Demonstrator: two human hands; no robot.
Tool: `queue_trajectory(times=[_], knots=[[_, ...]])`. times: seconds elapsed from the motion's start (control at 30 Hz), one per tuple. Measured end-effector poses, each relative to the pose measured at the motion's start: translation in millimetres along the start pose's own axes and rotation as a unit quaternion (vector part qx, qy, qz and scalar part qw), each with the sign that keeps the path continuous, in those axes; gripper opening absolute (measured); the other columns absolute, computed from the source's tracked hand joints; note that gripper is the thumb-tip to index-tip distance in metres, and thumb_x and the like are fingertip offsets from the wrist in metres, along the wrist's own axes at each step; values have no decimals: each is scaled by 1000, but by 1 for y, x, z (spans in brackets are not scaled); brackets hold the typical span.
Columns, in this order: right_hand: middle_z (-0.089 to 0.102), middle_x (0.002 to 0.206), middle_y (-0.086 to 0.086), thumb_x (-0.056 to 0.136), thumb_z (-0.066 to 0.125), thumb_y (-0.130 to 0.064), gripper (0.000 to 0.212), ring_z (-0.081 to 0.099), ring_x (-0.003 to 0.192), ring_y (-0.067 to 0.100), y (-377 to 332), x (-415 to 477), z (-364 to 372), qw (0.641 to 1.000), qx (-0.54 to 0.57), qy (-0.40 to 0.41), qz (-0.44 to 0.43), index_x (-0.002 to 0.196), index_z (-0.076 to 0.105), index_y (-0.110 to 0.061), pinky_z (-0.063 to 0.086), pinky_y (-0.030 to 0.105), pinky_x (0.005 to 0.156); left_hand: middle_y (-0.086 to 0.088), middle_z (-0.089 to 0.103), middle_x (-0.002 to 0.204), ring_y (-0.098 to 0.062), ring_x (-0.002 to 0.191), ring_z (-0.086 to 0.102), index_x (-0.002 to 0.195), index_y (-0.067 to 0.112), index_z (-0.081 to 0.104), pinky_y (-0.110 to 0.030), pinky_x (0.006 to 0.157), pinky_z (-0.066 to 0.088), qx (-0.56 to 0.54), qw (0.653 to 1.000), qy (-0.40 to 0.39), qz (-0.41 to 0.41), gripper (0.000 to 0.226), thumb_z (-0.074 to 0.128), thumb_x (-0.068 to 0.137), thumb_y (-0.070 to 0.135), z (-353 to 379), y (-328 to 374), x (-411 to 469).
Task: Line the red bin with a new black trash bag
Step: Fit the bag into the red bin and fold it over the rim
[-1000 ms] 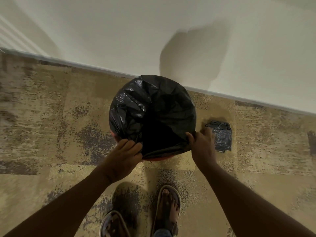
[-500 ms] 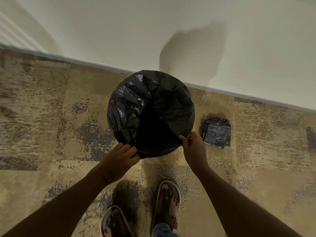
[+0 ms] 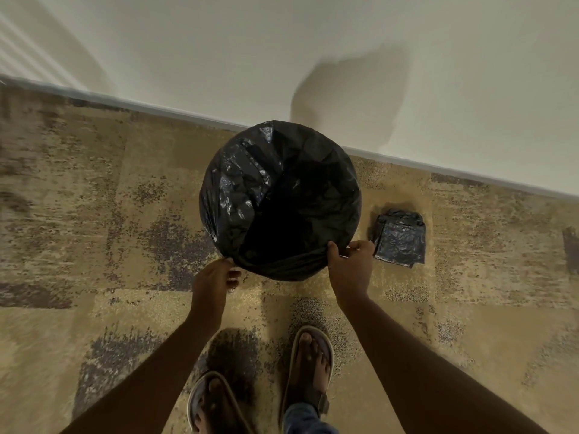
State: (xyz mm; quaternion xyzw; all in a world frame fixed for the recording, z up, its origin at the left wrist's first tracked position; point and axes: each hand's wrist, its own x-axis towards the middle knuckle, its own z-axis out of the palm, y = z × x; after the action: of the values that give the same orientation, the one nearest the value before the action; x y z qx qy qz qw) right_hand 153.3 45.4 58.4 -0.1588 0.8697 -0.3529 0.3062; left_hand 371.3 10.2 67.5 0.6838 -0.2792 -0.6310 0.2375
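Observation:
A black trash bag (image 3: pixel 279 195) is stretched over the whole mouth of the round bin and hides it; none of the bin's red shows in this view. The bag's opening is a dark hollow in the middle. My left hand (image 3: pixel 213 278) pinches the bag's edge at the near left of the rim. My right hand (image 3: pixel 349 266) grips the bag's folded-over edge at the near right of the rim.
A folded black bag (image 3: pixel 399 238) lies on the carpet just right of the bin, beside my right hand. The white wall and its skirting (image 3: pixel 156 108) run close behind the bin. My two sandalled feet (image 3: pixel 308 364) stand on the patterned carpet in front.
The bag's near edge has been pulled down over the front of the rim, covering the red strip that showed a second ago. Both hands have moved slightly outward along the rim.

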Motion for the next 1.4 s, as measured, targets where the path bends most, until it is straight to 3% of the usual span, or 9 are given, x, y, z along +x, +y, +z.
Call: queue_trajectory(times=[0.4,0.57,0.83,0.93,1.0,1.1,1.17,1.3,1.4], knots=[[50,75,-7,88,64,-19,21,49,63,3,-4,-5,11,998,-52,-16,5,98,49,-8,34,18,47,-9,62,89,-24,78,58,91,12,64,-31,68,44,-22,964,264,4,24,51,95,32,12,46,45],[50,76,-11,91,62,-23,24,46,64,-3,3,-4,11,997,-70,-12,3,105,55,-4,31,11,46,-7,63,105,-23,95,61,111,5,61,-33,79,50,-66,969,215,-106,27,50,96,25,4,35,60],[54,73,-8,91,60,-25,23,54,64,9,1,-2,8,996,-82,-25,2,101,58,-3,34,7,40,-1,58,82,-16,72,56,118,4,59,-32,71,47,-113,960,206,-153,31,53,93,20,3,41,74],[64,104,7,90,60,-42,48,62,89,19,-4,-8,-2,995,-84,-39,28,119,53,-4,47,8,60,-14,63,104,-28,94,62,114,-1,58,-38,79,51,-8,933,355,-62,36,56,91,26,6,44,66],[52,126,15,87,56,-57,69,53,113,27,-14,-8,-12,982,-182,22,-44,131,43,-6,53,34,88,-19,61,104,-29,99,57,105,0,58,-32,84,43,165,876,416,179,27,53,92,22,4,53,57],[48,117,13,89,54,-45,41,46,107,26,-49,5,-18,903,-285,88,-309,115,50,-13,42,35,82,-11,61,89,-19,87,50,94,11,60,-29,83,38,363,746,190,524,11,51,90,17,21,76,43],[55,114,8,90,51,-28,24,50,105,26,-71,23,-3,823,-353,-43,-444,111,56,-15,38,38,85,-8,65,82,-23,78,56,91,12,64,-39,80,45,478,644,-43,596,15,50,88,13,46,87,42],[46,143,3,95,40,-32,43,35,135,28,-78,52,44,566,-581,-301,-503,136,48,-24,18,47,113,-10,60,119,-30,115,49,116,15,58,-45,111,24,772,460,-148,414,35,33,93,24,61,79,62],[23,159,6,99,30,-49,57,14,146,33,-71,83,64,478,-681,-299,-466,150,27,-24,1,57,116,-22,27,153,-41,143,15,142,10,37,-54,117,2,871,390,-106,279,50,25,99,33,49,82,94]])
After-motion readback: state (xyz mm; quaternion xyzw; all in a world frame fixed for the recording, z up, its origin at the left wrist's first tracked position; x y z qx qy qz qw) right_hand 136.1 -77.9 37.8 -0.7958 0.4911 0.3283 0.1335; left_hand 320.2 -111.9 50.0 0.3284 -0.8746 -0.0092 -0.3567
